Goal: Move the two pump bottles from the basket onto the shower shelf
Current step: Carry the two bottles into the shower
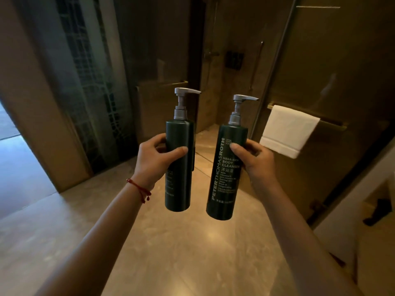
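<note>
**Both bottles in hand, shelf not yet in sight**

Left hand (155,159) gripped the left bottle (178,167); fingers (179,151) were wrapped and clamped around its upper body. Right hand (255,159) held the right bottle (226,174) the same way, fingers (235,147) clamped on it, label facing the camera. Both bottles were airborne over the floor (171,253), long axes near vertical, pumps up, spouts pointing right. Right bottle tilted slightly, base toward the left. They hung side by side, apart, not touching.

Shower opening (215,82) lay straight ahead, far, between the bottles' pump heads. Towel (290,131) hung on a rail at right. No shelf identifiable, too dim. Basket was out of view. Neither hand was clearly nearer; my guess is that either could place first.
</note>
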Demonstrator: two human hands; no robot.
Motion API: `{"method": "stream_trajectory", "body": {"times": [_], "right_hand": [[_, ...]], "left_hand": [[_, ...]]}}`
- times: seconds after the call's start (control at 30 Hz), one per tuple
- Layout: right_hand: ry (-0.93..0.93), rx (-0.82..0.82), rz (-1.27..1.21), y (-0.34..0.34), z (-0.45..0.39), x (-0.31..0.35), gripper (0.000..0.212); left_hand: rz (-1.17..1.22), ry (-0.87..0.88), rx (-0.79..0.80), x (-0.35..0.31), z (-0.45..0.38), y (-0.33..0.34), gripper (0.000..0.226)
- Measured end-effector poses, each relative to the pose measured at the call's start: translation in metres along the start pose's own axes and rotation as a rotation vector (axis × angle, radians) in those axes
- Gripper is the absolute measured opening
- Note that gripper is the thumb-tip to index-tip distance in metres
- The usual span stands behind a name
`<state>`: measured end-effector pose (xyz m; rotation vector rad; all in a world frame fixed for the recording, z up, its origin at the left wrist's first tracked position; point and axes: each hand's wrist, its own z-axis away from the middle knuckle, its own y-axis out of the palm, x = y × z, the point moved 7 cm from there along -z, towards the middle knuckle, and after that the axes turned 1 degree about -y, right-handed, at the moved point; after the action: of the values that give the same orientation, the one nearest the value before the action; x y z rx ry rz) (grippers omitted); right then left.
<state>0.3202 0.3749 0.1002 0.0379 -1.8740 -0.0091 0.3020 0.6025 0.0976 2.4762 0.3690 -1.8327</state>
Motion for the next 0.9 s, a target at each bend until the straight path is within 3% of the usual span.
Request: {"method": "stream_trajectory", "body": {"times": [0.57,0.9], "right_hand": [[0.05,-0.035,-0.046,-0.009,-0.226,-0.092,0.011],[0.031,-0.151,-0.017,-0.007,-0.417,-0.166,0.019]], "left_hand": [[-0.039,0.011,-0.002,0.079,-0.22,0.052,0.027],[0.025,0.011,0.088,0.158,-0.43,0.09,0.038]]}}
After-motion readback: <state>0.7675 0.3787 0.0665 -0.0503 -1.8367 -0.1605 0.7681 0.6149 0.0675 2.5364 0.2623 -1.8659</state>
